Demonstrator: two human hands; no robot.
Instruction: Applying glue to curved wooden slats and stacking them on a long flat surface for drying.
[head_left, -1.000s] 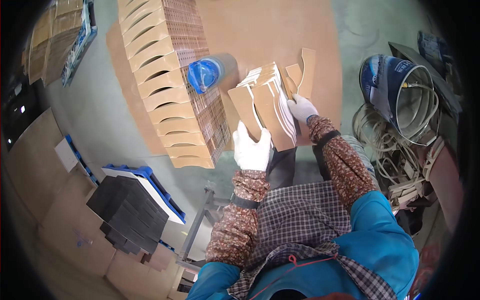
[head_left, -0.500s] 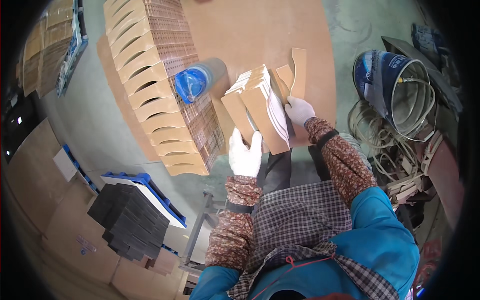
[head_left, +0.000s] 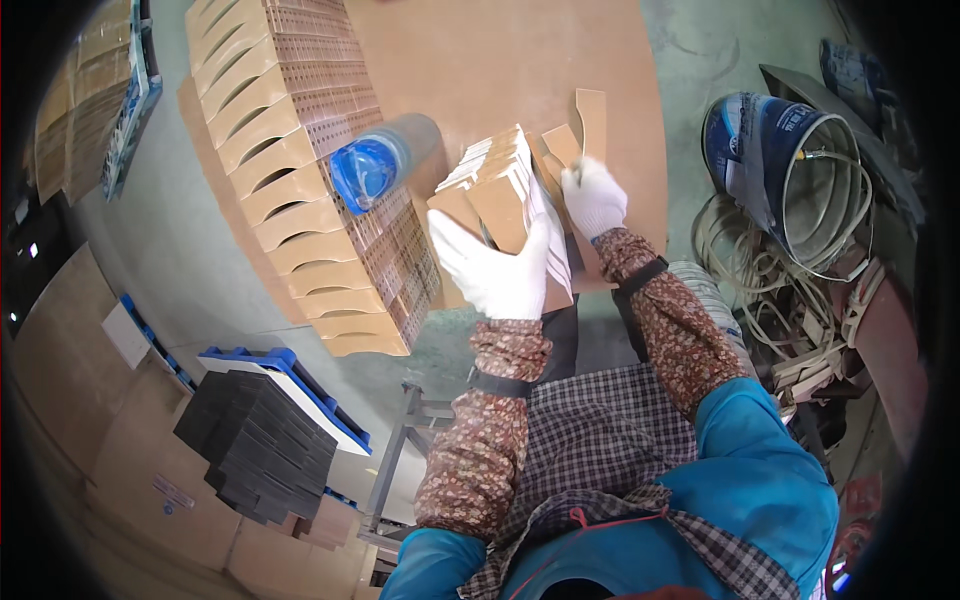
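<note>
I see my left hand clamped around the near end of a card bundle, steadying it upright on the worktop, while my right hand pinches its far edge to square it.

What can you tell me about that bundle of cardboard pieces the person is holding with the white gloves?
The bundle of cardboard pieces is a stack of flat brown die-cut blanks, pressed together and stood on edge on the brown table. Pale edges show along its top. The gloved left hand grips its near end; the gloved right hand steadies the far side, where curved flaps stick up.
</note>
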